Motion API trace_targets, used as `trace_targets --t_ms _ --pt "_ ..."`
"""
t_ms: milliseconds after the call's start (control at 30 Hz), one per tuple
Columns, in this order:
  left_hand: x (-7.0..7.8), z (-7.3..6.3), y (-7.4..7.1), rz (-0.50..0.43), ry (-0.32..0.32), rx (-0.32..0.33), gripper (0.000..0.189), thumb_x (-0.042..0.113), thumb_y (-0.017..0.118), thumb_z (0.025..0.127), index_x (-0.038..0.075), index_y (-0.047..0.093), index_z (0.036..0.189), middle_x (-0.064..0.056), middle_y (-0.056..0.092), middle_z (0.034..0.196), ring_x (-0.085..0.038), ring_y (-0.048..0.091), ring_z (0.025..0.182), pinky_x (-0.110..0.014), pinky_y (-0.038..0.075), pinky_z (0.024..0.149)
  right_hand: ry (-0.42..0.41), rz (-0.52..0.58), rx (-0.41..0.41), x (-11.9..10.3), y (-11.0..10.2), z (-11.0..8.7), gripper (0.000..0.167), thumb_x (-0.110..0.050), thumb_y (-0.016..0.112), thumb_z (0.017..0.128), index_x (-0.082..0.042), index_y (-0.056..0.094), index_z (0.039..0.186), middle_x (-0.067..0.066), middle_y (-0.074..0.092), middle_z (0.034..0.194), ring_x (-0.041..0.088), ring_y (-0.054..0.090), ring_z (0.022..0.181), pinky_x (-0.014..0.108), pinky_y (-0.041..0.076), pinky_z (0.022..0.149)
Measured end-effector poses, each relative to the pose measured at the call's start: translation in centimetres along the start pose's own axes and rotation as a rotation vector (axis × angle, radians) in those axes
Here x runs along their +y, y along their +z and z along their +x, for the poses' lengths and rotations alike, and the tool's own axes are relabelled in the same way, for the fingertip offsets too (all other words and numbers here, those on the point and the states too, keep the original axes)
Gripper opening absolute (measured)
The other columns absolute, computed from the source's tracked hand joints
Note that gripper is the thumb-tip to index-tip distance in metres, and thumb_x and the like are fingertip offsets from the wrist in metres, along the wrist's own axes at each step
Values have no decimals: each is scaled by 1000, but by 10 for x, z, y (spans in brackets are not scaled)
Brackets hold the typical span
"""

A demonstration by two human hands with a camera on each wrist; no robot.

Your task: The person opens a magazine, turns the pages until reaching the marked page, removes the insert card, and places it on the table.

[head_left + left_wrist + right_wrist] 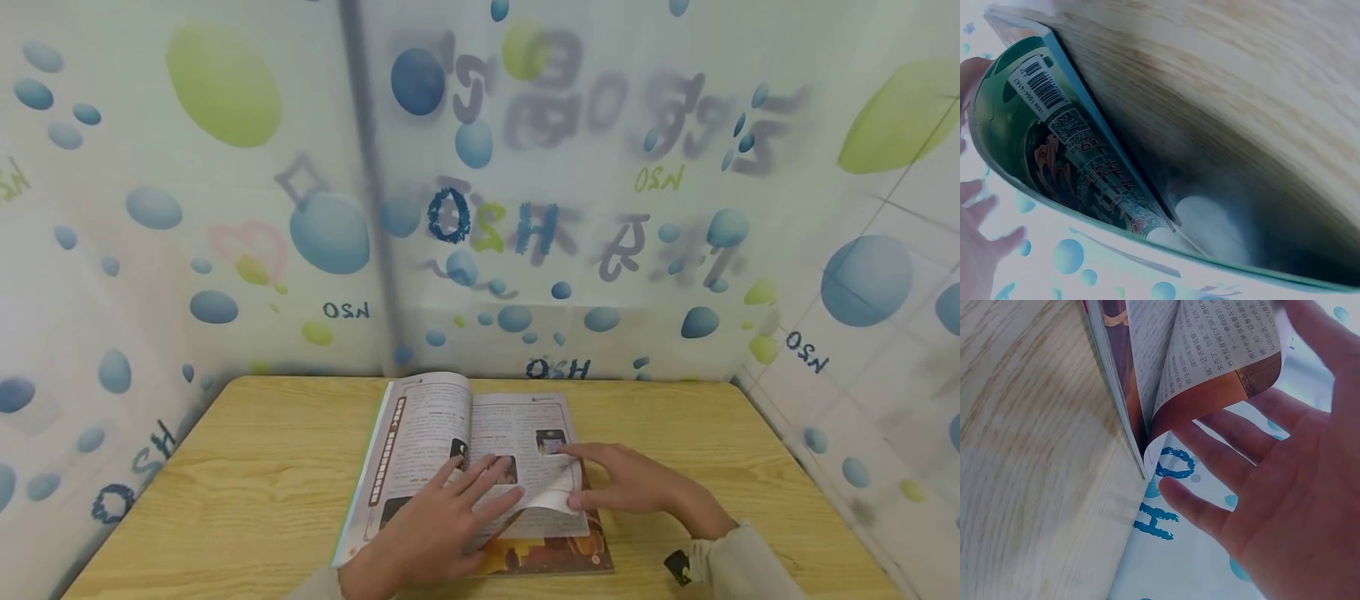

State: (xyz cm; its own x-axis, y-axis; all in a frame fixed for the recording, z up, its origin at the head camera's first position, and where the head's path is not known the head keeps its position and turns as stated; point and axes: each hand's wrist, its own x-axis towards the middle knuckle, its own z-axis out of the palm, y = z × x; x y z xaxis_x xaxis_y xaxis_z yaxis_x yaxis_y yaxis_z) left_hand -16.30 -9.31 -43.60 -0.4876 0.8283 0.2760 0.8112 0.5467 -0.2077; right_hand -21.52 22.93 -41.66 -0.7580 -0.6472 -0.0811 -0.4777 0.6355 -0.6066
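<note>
While the right hand (pixel 630 479) reaches in from the right, its thumb and fingers sit at the free edge of 1 lifted page (pixel 551 497), apparently pinching it, though the right wrist view crops the thumb tip. That view shows the other fingers long and spaced apart, some partly hidden behind the page, which bends up in a curl. The left hand (pixel 446 521) has its fingers fanned and rests on the near part of the magazine (pixel 513 421), reaching across toward the lifted page.

The magazine lies opened on the table, to the left of the right hand and beneath the left, its spine running away from the person between the 2 facing sides. The lifted page's outer edge is on the right, so the right hand is nearer to it. Below that page, an orange-brown picture (pixel 536 556) shows along the near edge. In the left wrist view, the back cover (pixel 1060 162) bows up, with a barcode (pixel 1046 90) on it.

Farther out are the wooden table (pixel 247 467), 2 pale sleeves (pixel 742 567), a small dark object (pixel 678 567) beside the right cuff, and pale sheeting (pixel 322 100) printed with blue and green drops.
</note>
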Motion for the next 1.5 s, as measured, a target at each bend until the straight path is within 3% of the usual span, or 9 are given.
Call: trace_targets --t_ms 100,200,533,700,833,933,1100,1233,1500 --pt "2 1 0 26 96 70 69 43 69 91 28 41 152 -2 26 163 -20 28 148 -50 34 113 5 17 4 -1 1 0 73 -51 62 94 -9 44 150 13 49 148 37 46 135 62 40 103" --pt "4 2 -1 69 168 90 61 37 69 93 27 47 149 1 26 163 -19 22 150 -48 27 117 16 34 14 -2 1 1 66 -48 58 97 -11 44 151 11 48 149 36 45 136 63 38 104" --pt "10 1 0 225 256 27 45 45 58 97 29 59 139 2 34 160 -17 21 150 -48 19 120 16 94 108 -7 1 1 53 -36 32 109 -9 36 154 15 37 156 40 33 143 63 29 110" --pt "11 -1 -1 342 249 25 36 39 64 94 28 68 128 0 43 155 -19 24 149 -48 14 121 44 27 208 -5 1 1 58 -39 37 108 -10 28 157 17 22 162 42 20 148 65 22 112" --pt "12 -1 -3 379 228 2 30 38 63 94 27 73 119 -2 47 151 -20 29 148 -47 15 121 95 -14 207 0 0 -1 67 -44 44 105 -10 24 158 19 18 163 44 17 148 67 20 112" --pt "11 0 -5 356 207 -42 29 40 62 94 26 74 116 -3 49 150 -20 32 146 -46 14 121 125 -10 168 3 0 -2 75 -46 55 99 -8 26 158 21 19 163 45 20 147 68 22 111" --pt "9 1 -7 288 149 -125 33 46 57 96 27 74 117 -3 50 149 -23 31 147 -46 12 121 52 -39 24 8 5 -2 92 -48 75 84 -6 34 154 23 25 160 47 29 143 68 28 107" --pt "8 2 -6 297 122 -122 29 42 56 96 26 74 113 -2 52 147 -23 34 145 -46 19 119 14 -104 -103 9 11 -4 104 -53 83 72 -8 37 153 22 29 159 45 33 142 76 19 105" --pt "8 2 -4 281 89 -113 23 39 58 95 27 75 103 -1 56 143 -22 41 141 -54 27 115 11 -186 -118 9 20 -8 104 -51 88 65 -10 44 150 20 34 157 44 35 141 79 15 103"
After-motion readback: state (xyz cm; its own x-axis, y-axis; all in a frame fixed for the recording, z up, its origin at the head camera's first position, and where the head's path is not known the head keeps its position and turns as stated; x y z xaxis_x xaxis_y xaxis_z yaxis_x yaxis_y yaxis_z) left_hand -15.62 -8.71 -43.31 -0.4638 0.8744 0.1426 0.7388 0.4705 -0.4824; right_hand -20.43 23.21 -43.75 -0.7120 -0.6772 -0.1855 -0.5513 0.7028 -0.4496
